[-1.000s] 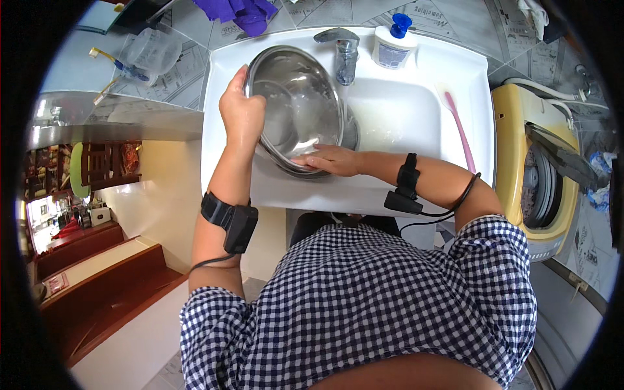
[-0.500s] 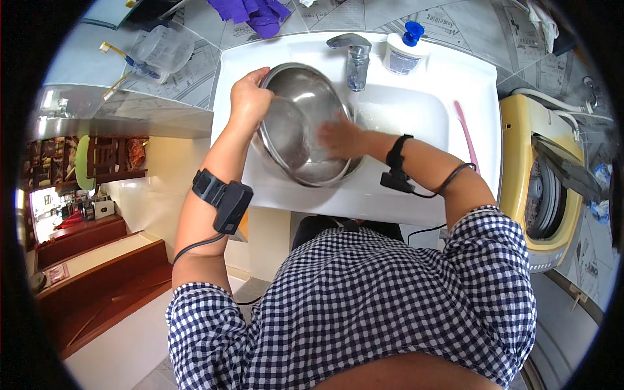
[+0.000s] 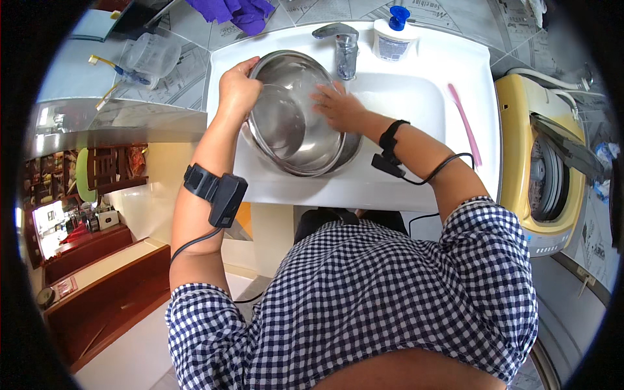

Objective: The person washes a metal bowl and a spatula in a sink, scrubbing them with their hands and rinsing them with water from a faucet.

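A large steel bowl (image 3: 289,123) is tilted over the left side of a white sink (image 3: 422,123). My left hand (image 3: 237,88) grips the bowl's left rim. My right hand (image 3: 338,104) lies flat inside the bowl against its upper right wall, fingers spread, holding nothing that I can see. A chrome tap (image 3: 341,42) stands just behind the bowl. Both wrists wear black bands with cables.
A white pump bottle with a blue cap (image 3: 393,36) stands beside the tap. A pink toothbrush (image 3: 463,123) lies on the sink's right ledge. A yellow washing machine (image 3: 552,162) is to the right. A clear cup with brushes (image 3: 140,62) sits left, purple gloves (image 3: 237,10) behind.
My right hand has slid from the bowl's lower inside up to its upper right wall. The bowl has stayed in my left hand's grip and tipped a little more upright.
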{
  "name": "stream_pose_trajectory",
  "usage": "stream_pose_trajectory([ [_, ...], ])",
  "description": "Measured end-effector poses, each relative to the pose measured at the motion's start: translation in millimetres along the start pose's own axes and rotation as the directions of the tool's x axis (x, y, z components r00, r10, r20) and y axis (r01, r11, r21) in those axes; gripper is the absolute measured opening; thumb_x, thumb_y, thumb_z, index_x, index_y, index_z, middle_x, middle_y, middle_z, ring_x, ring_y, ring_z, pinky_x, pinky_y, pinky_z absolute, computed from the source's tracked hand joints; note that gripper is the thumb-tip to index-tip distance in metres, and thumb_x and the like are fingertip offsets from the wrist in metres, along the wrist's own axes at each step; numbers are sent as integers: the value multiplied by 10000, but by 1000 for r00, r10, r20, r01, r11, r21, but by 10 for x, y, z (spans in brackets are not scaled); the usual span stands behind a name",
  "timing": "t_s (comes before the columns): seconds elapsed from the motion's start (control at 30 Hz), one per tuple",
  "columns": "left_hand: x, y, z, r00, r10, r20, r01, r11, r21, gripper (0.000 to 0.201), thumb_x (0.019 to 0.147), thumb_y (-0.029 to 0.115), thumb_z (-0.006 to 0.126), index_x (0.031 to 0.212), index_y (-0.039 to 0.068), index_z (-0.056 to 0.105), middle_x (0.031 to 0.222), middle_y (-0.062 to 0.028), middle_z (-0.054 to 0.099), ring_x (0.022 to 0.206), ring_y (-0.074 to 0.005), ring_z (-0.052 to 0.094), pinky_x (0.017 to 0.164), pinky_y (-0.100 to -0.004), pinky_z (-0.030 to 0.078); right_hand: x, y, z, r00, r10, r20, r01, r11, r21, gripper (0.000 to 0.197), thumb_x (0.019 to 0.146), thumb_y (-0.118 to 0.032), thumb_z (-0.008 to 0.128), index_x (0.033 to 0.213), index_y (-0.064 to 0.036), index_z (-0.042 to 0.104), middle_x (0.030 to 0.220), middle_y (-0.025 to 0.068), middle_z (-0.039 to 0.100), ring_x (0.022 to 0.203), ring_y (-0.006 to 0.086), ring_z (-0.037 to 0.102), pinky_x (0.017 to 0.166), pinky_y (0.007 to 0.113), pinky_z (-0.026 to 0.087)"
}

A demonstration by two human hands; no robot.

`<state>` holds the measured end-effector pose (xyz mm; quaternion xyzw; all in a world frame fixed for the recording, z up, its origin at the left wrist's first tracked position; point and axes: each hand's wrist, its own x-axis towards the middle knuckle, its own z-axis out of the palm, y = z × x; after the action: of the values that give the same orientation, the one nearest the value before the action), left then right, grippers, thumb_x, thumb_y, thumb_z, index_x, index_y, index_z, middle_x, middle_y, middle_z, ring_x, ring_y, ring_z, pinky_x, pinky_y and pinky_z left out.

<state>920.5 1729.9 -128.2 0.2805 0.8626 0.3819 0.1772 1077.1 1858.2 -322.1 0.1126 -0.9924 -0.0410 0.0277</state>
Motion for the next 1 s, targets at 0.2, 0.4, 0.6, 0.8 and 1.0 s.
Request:
stream_pose_trajectory([
  [0.2, 85, -234, 144, 1000, -4, -17, 2, 995, -99, 547, 604, -113, 483, 1146, -64, 542, 1084, -202, 601, 969, -230, 598, 840, -244, 432, 33, -365, -279, 796, -427, 429, 132, 814, 566, 447, 884, -410, 398, 1248, -161, 469, 1351, 37, 386, 1325, 207, 207, 1065, 440, 175],
  [0.4, 133, -18, 66, 903, -326, 280, 364, 927, -92, 632, 530, -151, 426, 1134, -24, 563, 874, -87, 602, 637, -170, 538, 498, -250, 419, -275, 220, -229, 958, -278, 66, 273, 959, 74, 481, 865, -411, 445, 1286, -179, 440, 1381, 4, 365, 1348, 180, 154, 1098, 344, 142],
  [0.6, 360, -4, 226, 719, -460, 521, 358, 888, 289, 657, 458, -87, 440, 1083, 28, 609, 805, -110, 571, 556, -205, 480, 377, -304, 347, 127, 403, -472, 894, -371, -249, 354, 928, -113, 530, 838, -354, 506, 1307, -135, 393, 1458, 17, 189, 1362, 189, 84, 1116, 402, 38],
  [0.8, 591, -442, 233, 710, -462, 531, 437, 881, 183, 698, 481, -70, 463, 1150, 93, 574, 940, -162, 565, 560, -260, 500, 382, -366, 358, -210, 148, -343, 854, -406, 325, 359, 912, 197, 536, 867, -368, 449, 1343, -137, 363, 1456, 58, 219, 1345, 192, 172, 1102, 397, 106],
  [1.0, 476, -288, 129, 738, -501, 452, 520, 849, 91, 672, 458, -123, 383, 1083, 24, 583, 859, -103, 570, 703, -259, 551, 523, -333, 486, -514, -268, -375, 760, -606, 236, -45, 313, 949, 410, 924, -310, 372, 1252, -95, 493, 1287, 69, 483, 1194, 206, 432, 1009, 477, 253],
])
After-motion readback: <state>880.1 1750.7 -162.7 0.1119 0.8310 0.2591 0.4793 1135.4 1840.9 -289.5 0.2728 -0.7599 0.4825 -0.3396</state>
